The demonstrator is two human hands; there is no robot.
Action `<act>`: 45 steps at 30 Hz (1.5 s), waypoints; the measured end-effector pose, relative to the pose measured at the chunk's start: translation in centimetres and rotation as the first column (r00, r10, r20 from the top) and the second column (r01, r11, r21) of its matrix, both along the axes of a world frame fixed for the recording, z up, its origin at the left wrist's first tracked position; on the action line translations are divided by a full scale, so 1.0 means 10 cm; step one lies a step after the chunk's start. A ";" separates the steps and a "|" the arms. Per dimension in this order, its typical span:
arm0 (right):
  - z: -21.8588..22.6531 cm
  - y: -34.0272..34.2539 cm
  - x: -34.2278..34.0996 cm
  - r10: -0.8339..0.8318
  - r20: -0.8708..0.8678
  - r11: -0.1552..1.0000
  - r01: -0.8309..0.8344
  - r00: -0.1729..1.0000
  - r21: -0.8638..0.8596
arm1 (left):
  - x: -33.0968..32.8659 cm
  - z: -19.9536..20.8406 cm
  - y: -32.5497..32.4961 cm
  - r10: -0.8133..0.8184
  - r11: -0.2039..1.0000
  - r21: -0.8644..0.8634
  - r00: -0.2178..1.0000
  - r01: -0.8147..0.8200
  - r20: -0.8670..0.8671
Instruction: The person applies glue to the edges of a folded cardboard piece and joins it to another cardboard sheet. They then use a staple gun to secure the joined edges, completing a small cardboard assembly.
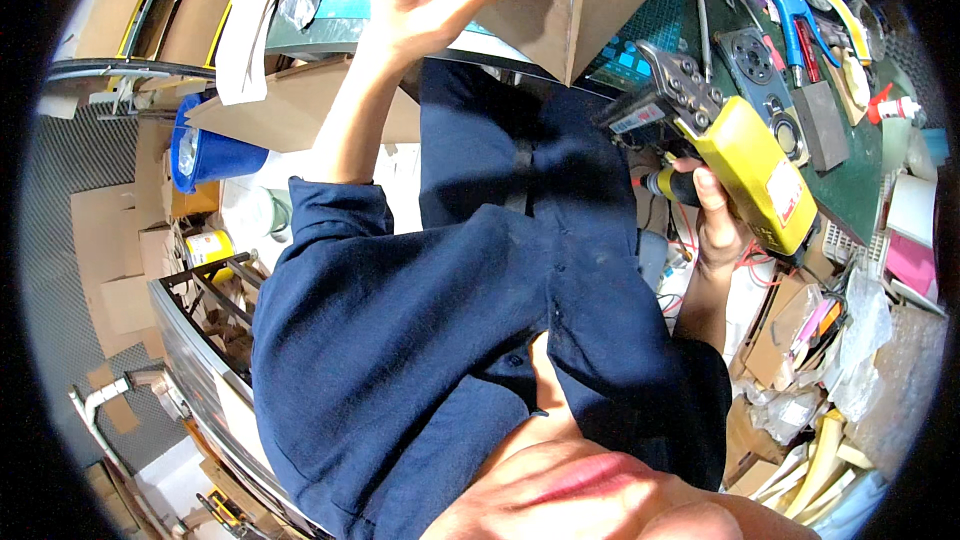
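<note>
At the top of the head view, my left hand (pixel 425 0) grips the upper edge of a brown box-like piece made of thin boards (pixel 540 15). Its thumb lies along the edge, and some of its fingers are cut off by the frame. The boards meet at an upright corner near the table's front edge. To the right, my right hand (pixel 715 215) is closed around the grip of a yellow and black nail gun (pixel 755 170). The tool's bolted black nose (pixel 665 90) points up and left toward the box, apart from it.
A green work table (pixel 850 185) carries a blue-handled air blow gun (pixel 792 20), a dark grey block (pixel 820 128) and a metal plate with round parts (pixel 755 65). A blue bin (pixel 225 155) and cardboard sheets are on the left. Plastic wrap (pixel 860 330) and scraps lie at lower right.
</note>
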State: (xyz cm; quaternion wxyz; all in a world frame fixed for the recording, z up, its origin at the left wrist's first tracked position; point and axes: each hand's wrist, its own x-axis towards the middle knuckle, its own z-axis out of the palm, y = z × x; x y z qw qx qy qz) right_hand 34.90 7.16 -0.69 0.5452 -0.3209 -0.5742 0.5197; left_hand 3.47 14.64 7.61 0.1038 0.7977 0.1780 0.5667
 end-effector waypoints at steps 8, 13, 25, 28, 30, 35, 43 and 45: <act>-0.48 -0.15 0.19 -0.120 0.137 0.984 0.137 0.983 -0.118 | 0.28 -0.76 -0.74 0.561 0.790 -0.488 0.758 -0.371 0.333; -0.80 -0.15 0.27 -0.116 0.139 0.971 0.142 0.984 -0.193 | 0.79 -1.34 -1.01 0.456 0.608 -0.782 0.747 0.135 0.483; -0.95 -0.12 0.18 -0.116 0.316 0.993 0.108 0.942 0.041 | 0.95 -1.35 -0.94 0.443 0.454 -0.653 0.483 0.606 0.755; -1.04 -0.11 0.15 -0.113 0.369 0.991 0.076 0.923 0.113 | 0.98 -1.36 -0.90 0.469 0.426 -0.623 0.429 0.656 0.772; -1.00 -0.10 0.11 -0.111 0.395 0.987 0.054 0.912 0.153 | 1.00 -1.39 -0.87 0.478 0.418 -0.589 0.384 0.691 0.790; -0.88 -0.05 0.01 -0.054 0.316 0.998 0.042 0.947 0.044 | 1.06 -1.47 -0.80 0.474 0.460 -0.530 0.307 0.712 0.825; -0.92 -0.01 -0.05 -0.021 0.293 0.999 0.030 0.956 -0.029 | 1.06 -1.59 -0.76 0.444 0.470 -0.470 0.260 0.747 0.857; -0.94 0.02 -0.10 -0.012 0.244 0.997 0.030 0.970 -0.072 | 1.05 -1.59 -0.75 0.440 0.470 -0.486 0.282 0.737 0.853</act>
